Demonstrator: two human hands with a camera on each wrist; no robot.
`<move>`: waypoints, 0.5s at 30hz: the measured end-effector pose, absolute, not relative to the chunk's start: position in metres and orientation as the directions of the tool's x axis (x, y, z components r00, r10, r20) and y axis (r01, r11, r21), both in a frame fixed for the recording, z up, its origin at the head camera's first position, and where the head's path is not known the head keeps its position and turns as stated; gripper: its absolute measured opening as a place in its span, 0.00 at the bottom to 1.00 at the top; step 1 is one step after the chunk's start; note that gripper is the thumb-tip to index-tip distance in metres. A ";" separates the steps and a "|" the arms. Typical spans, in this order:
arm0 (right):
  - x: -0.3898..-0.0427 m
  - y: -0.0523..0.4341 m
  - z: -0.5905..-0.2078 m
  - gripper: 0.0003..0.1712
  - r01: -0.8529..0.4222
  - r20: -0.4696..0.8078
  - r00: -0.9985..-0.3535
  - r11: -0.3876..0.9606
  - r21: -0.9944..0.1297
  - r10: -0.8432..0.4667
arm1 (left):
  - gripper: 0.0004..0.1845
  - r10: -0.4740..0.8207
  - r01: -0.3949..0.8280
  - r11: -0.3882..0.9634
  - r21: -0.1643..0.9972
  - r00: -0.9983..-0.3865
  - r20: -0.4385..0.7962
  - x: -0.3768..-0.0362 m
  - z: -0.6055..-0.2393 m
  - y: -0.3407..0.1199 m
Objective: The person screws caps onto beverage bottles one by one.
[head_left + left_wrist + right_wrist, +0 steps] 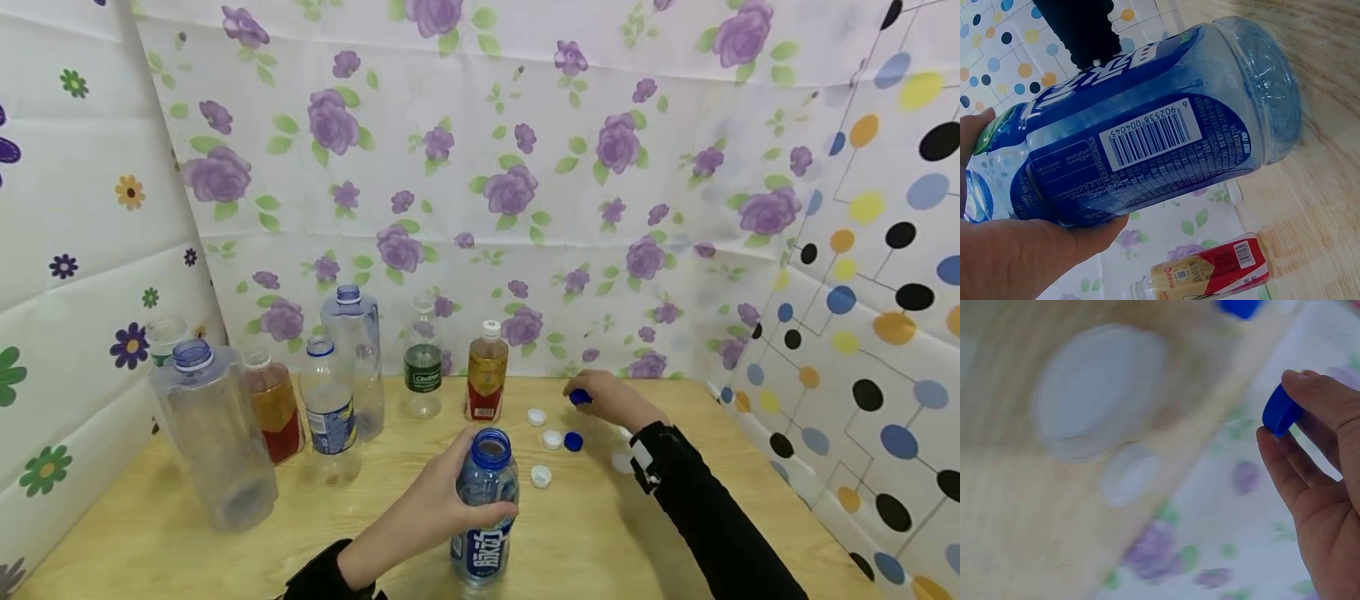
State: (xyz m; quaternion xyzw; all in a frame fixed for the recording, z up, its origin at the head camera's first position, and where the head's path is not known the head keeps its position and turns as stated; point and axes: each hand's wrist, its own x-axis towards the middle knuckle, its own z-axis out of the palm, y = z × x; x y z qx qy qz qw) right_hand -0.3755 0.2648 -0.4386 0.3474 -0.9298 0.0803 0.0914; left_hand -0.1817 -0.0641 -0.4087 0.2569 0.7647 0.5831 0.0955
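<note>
Hidden, cropped and blurred parts

The left hand [1016, 250] covers part of the blue bottle [1141, 137], whose neck runs past the left-wrist picture's edge. Beside the right hand [1316, 487], the white caps [1100, 387] on the worktop [1010, 519] are blurred, and a blue cap [1240, 306] is cut off above.

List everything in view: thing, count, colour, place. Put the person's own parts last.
Open blue bottle: 1, clear blue, front centre of table, upright.
Blue cap: 1, in right hand's grip.
Loose blue cap: 1, on table.
White caps: at least 3, on table by the loose blue cap.
Amber bottle: 1, white cap, red label, back centre.
Green-label bottle: 1, clear, left of amber bottle.
Other bottles: at least 4, clear or reddish, back left.
Table: 1, light wood.
Left hand: holds open blue bottle.
Right hand: pinches blue cap.
</note>
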 end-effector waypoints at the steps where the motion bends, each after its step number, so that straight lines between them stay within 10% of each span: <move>1: -0.374 0.261 -0.433 0.19 -0.667 0.259 -0.732 0.740 -0.084 -0.630 | 0.45 0.504 0.286 0.189 0.939 -0.849 0.157 -0.182 -0.408 -0.065; 15: -0.301 0.192 -0.406 0.20 -0.737 0.585 -0.650 0.589 -0.331 -0.485 | 0.45 0.506 0.299 0.211 0.931 -0.848 0.157 -0.183 -0.407 -0.067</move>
